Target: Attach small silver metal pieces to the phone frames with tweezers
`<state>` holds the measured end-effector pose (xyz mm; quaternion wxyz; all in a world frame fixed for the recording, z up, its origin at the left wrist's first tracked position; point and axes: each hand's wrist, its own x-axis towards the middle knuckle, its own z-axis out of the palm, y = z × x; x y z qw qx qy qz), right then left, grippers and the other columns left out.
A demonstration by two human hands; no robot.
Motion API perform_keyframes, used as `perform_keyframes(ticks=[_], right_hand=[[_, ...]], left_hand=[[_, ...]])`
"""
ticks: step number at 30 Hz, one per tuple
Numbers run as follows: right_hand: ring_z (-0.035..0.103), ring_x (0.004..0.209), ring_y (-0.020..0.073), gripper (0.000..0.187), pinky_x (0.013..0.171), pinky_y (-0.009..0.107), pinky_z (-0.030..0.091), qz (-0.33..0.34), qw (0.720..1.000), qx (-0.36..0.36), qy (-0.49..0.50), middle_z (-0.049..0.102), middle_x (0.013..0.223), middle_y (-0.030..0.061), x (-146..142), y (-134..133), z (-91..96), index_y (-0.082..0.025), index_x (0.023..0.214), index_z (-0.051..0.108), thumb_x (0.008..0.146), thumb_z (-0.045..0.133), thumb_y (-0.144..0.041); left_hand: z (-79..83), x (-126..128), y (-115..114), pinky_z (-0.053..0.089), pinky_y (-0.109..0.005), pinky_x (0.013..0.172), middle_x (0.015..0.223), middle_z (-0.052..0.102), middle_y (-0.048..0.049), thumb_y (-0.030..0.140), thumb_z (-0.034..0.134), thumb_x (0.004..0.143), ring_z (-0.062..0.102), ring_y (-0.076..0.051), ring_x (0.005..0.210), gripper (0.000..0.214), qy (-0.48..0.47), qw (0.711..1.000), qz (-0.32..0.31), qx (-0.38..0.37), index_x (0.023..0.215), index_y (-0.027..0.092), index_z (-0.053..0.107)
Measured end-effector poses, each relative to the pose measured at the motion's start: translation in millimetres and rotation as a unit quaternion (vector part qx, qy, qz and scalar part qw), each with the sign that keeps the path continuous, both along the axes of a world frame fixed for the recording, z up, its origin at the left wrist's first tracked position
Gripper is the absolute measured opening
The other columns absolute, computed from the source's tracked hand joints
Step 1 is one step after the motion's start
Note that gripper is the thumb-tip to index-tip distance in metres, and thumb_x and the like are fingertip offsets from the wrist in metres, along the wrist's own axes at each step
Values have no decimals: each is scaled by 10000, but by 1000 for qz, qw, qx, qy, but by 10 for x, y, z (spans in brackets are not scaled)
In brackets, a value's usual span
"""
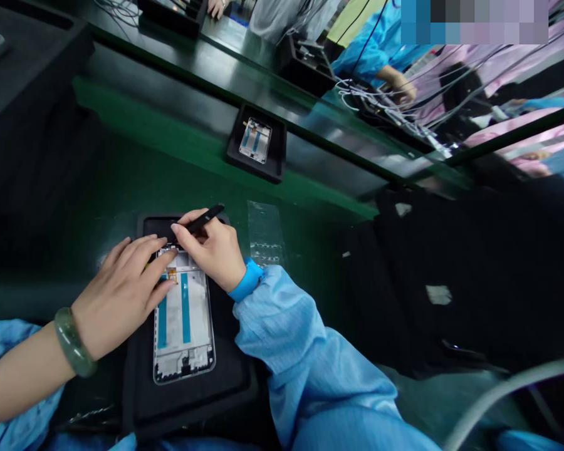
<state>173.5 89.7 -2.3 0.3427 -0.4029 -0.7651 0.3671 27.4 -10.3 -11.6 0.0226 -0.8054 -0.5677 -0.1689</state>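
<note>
A white phone frame [183, 351] with a silver rim and blue adhesive strips lies on a black foam tray [188, 407]. My left hand [122, 291], wearing a green jade bangle [74, 341], rests its fingertips on the frame's upper end, beside a small amber tape patch [172, 274]. It holds nothing. My right hand [211, 247] grips black tweezers [202, 220], with their tips down near my left fingers and the frame's top edge. The tips are hidden. A blue wrist strap [247, 280] circles my right wrist.
A clear plastic film [266, 232] lies on the green bench beside the tray. Farther on, another phone frame sits in a black tray [255, 141]. Beyond the bench rail, a co-worker's hand [397, 81] works among white cables. Black foam [442, 294] fills the right side.
</note>
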Motion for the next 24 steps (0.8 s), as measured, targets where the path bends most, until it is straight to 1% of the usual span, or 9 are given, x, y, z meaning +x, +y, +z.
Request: perform_keyframes(ticks=[4, 9, 13, 18, 21, 23, 24], right_hand=[[623, 612, 86, 133, 607, 184, 509, 3, 1000, 4, 7, 634, 723, -18, 7, 0, 3, -176, 832, 596, 838, 578, -308], [639, 697, 82, 113, 668, 163, 520, 50, 997, 64, 0, 651, 798, -4, 17, -6, -24, -173, 865, 603, 850, 569, -279], [637, 711, 86, 134, 672, 166, 521, 46, 995, 90, -4, 650, 800, 3, 27, -13, -59, -166, 885, 602, 859, 555, -289], [625, 653, 75, 103, 646, 163, 522, 22, 997, 76, 11, 638, 777, -4, 66, 11, -40, -165, 856, 587, 858, 539, -256], [620, 630, 68, 97, 622, 157, 518, 29, 997, 72, 21, 629, 760, -13, 83, 26, -37, -167, 846, 579, 861, 536, -253], [624, 650, 71, 103, 638, 163, 519, 43, 995, 91, 8, 638, 784, -7, 74, 17, -55, -169, 857, 577, 871, 522, -254], [629, 677, 79, 109, 661, 173, 519, 51, 992, 115, -8, 645, 801, 0, 63, 6, -68, -169, 863, 579, 876, 510, -252]], left_hand=[[7, -3, 8, 419, -522, 971, 1196, 546, -167, 337, 453, 896, 502, -314, 1137, 381, 3, 1000, 0, -3, 1194, 116, 538], [7, -10, 8, 433, -518, 948, 1196, 543, -156, 329, 468, 886, 505, -313, 1121, 380, 9, 1000, 2, -7, 1205, 129, 520], [10, -15, 9, 426, -508, 957, 1203, 546, -157, 331, 468, 884, 506, -311, 1129, 372, 10, 1000, 2, -10, 1192, 132, 535], [20, -23, 8, 433, -495, 952, 1198, 554, -158, 332, 466, 888, 514, -303, 1126, 374, 13, 1000, -2, 7, 1193, 128, 538], [23, -24, 8, 437, -502, 950, 1198, 551, -160, 330, 464, 890, 512, -307, 1124, 374, 17, 1000, -3, 13, 1192, 121, 535], [20, -18, 9, 435, -509, 953, 1199, 549, -162, 328, 465, 888, 510, -310, 1124, 373, 16, 1000, -4, 10, 1189, 119, 533], [17, -12, 10, 434, -511, 955, 1200, 549, -162, 325, 466, 886, 510, -311, 1124, 369, 15, 1000, -5, 7, 1184, 118, 534]])
